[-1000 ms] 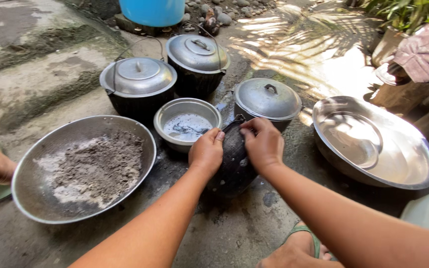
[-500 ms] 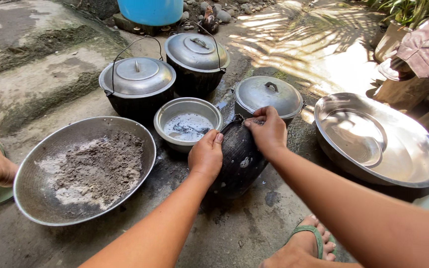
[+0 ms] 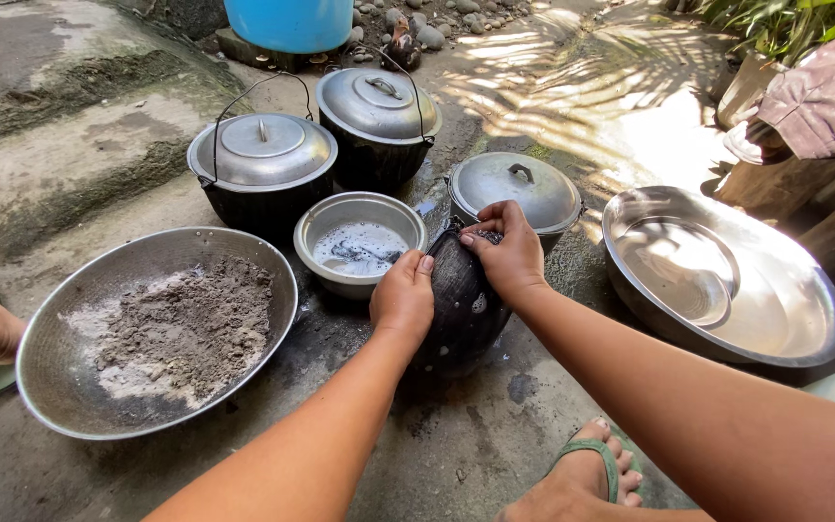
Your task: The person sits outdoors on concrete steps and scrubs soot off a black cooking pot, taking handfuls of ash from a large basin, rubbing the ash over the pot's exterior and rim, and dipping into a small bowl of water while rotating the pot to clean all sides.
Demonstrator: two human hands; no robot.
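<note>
1. Soot-blackened pot (image 3: 463,307) lies tipped on its side on the wet concrete ground (image 3: 456,445), just in front of the person, its dark outer wall facing up and its rim turned toward the small bowl.
2. Left hand (image 3: 403,298) is closed over the pot's near left side, fingers wrapped on the curve, steadying it.
3. Right hand (image 3: 504,249) is curled at the pot's upper edge, fingertips pinching something small and dark against the metal; what it is cannot be told.
4. A second ago the right hand lay lower on the pot's side; it has since climbed to the rim and stays there, while the left hand has barely shifted. The rubbing has moved from the belly to the top edge, and pale soapy specks now show on the wall.
5. Small metal bowl (image 3: 359,242) with greyish water stands touching or just beside the pot, on its far left.
6. Wide basin of ash (image 3: 161,329) sits near to the left; a shiny empty basin (image 3: 722,275) sits to the right, apart from the pot.
7. Three lidded pots stand behind: one with a wire handle (image 3: 263,159), another (image 3: 379,111), and a smaller one (image 3: 514,188) right behind the right hand, crowding its reach.
8. Sandalled foot (image 3: 587,469) rests near the pot below.
</note>
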